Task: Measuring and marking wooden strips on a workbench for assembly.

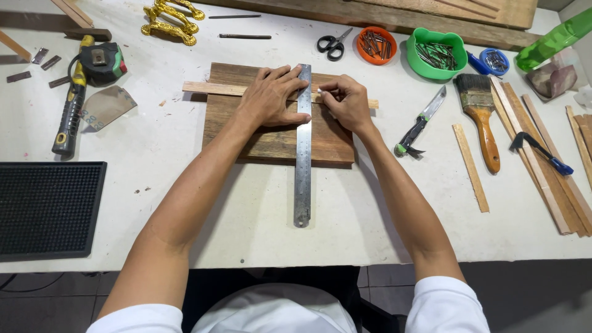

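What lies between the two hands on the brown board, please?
In the head view, the steel ruler stands between the left hand and right hand, crossing the thin wooden strip.

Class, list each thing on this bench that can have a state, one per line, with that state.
Steel ruler: flat, pinned by left hand.
Thin strip: lying across the board.
Right hand: pinching a small marker against the ruler.
Scissors: closed.
Knife: blade out.
Green bowl: holding nails.

scissors (333, 44), paintbrush (481, 117), tape measure (102, 61)
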